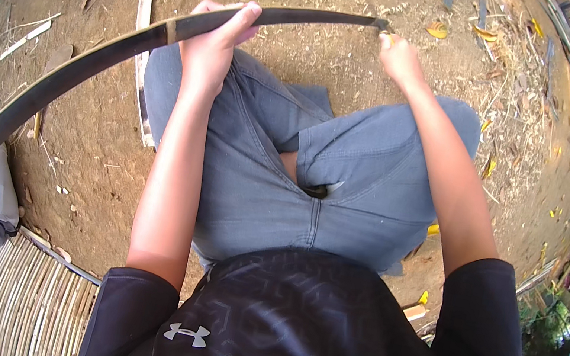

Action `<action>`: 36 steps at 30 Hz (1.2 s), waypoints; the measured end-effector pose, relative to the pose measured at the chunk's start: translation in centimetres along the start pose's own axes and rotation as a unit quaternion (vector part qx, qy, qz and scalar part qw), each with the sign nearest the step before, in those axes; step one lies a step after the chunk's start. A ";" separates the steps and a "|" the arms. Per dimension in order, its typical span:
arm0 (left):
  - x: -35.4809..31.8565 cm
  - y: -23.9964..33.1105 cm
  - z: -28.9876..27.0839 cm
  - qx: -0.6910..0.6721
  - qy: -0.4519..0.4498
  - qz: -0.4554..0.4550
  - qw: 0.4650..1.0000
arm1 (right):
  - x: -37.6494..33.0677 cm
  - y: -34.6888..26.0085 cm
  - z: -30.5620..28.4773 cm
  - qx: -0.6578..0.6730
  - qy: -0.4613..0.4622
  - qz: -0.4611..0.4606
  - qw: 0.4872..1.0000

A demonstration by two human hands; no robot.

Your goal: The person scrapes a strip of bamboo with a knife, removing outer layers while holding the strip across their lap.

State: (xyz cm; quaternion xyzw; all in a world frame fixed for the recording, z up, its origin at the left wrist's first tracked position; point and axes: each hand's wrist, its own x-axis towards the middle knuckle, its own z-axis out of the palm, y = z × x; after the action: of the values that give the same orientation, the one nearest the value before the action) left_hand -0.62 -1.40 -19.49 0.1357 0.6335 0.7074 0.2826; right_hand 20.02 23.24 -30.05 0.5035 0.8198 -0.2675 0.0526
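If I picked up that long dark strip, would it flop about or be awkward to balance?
The long dark strip is probably fairly stiff: it runs without kinks from the left hand to the right hand. Gripped at the right hand's end, it may tip leftward, since a long stretch extends past the left hand.

Brown dirt ground [94, 146], slatted platform [28, 293], probably bamboo
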 end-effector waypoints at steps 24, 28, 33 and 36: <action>0.0 0.2 0.2 0.004 0.030 -0.010 0.999 | 3.1 2.2 0.4 -0.040 -0.095 0.149 0.984; 0.0 -0.2 -0.4 -0.047 0.038 -0.012 0.998 | 2.9 2.6 0.6 -0.010 -0.023 0.169 0.985; 0.1 0.2 0.3 -0.011 0.029 -0.016 0.999 | 3.5 2.2 0.1 0.123 0.017 0.213 0.969; -0.1 0.2 0.6 -0.012 0.036 0.001 0.999 | 3.7 2.3 0.1 0.114 0.065 0.152 0.980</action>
State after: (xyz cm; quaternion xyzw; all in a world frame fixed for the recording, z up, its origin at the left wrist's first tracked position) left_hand -0.28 -0.93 -19.14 0.1080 0.6347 0.7194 0.2605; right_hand 20.13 26.95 -32.28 0.6412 0.6996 -0.3148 -0.0183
